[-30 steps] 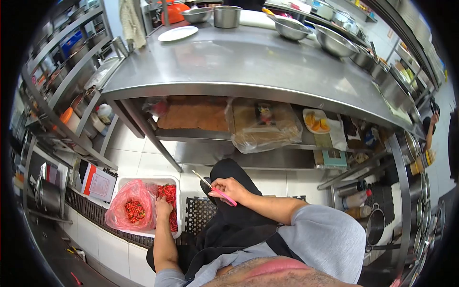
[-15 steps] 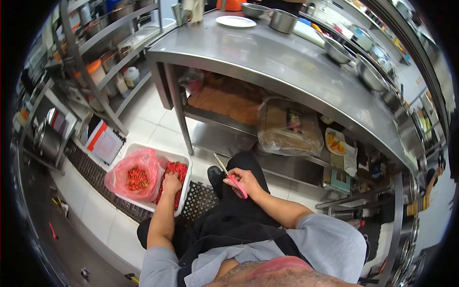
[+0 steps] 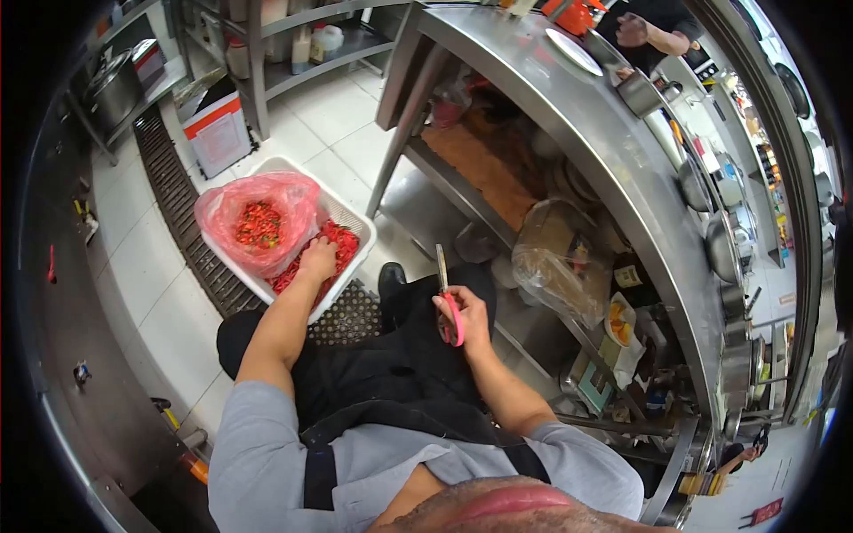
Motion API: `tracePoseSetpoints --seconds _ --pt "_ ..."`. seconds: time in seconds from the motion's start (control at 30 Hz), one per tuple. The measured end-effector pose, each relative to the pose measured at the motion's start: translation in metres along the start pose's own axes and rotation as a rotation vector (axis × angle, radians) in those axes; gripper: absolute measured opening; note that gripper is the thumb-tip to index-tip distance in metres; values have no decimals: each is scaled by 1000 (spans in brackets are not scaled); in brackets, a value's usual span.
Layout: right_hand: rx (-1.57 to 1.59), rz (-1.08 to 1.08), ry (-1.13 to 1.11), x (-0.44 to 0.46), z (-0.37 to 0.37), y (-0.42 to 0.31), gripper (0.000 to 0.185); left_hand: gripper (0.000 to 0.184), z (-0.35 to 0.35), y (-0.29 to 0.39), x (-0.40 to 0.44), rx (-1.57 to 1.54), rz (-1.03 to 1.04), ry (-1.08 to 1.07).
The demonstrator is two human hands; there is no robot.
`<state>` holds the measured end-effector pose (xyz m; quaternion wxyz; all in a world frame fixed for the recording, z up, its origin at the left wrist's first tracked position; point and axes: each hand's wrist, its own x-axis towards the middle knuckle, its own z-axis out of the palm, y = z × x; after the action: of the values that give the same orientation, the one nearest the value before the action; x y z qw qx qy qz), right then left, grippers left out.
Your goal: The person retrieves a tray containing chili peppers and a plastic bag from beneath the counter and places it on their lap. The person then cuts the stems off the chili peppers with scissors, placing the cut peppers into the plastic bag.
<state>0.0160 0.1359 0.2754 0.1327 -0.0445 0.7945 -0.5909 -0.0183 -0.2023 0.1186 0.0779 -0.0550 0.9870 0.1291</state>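
A white plastic basket [image 3: 365, 238] stands on the floor in front of me. In its right part lie red chillies [image 3: 342, 238], and my left hand [image 3: 317, 258] is down among them, fingers curled around some; its fingertips are hidden. Filling the basket's left part is an open pink plastic bag [image 3: 293, 191] with small red and green chilli pieces [image 3: 259, 225] inside. My right hand [image 3: 471, 313] is closed round the pink handles of a pair of scissors [image 3: 442, 266] above my thigh. The blades point away from me and look together.
A long steel table [image 3: 533, 80] with a lower shelf runs along my right, carrying a white plate [image 3: 573, 51] and metal bowls. A co-worker's hand [image 3: 632, 31] shows behind it. A white-and-red box [image 3: 218, 138] and a floor drain grate [image 3: 182, 191] lie left of the basket.
My view has turned, so the basket and table appear shifted and rotated. The left hand stays in the chillies. The scissors now point more straight ahead.
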Motion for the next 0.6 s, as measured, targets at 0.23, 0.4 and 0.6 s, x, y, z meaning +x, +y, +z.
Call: tracePoseSetpoints --seconds 0.23,0.4,0.6 --pt "27 -19 -31 -1 10 -8 27 28 5 5 -19 96 -80 216" --pt "30 -19 -49 -1 14 -7 27 26 -2 1 -8 -14 -74 9" --pt "-11 -17 -22 -2 11 -9 24 25 1 -7 -4 -12 -82 56"
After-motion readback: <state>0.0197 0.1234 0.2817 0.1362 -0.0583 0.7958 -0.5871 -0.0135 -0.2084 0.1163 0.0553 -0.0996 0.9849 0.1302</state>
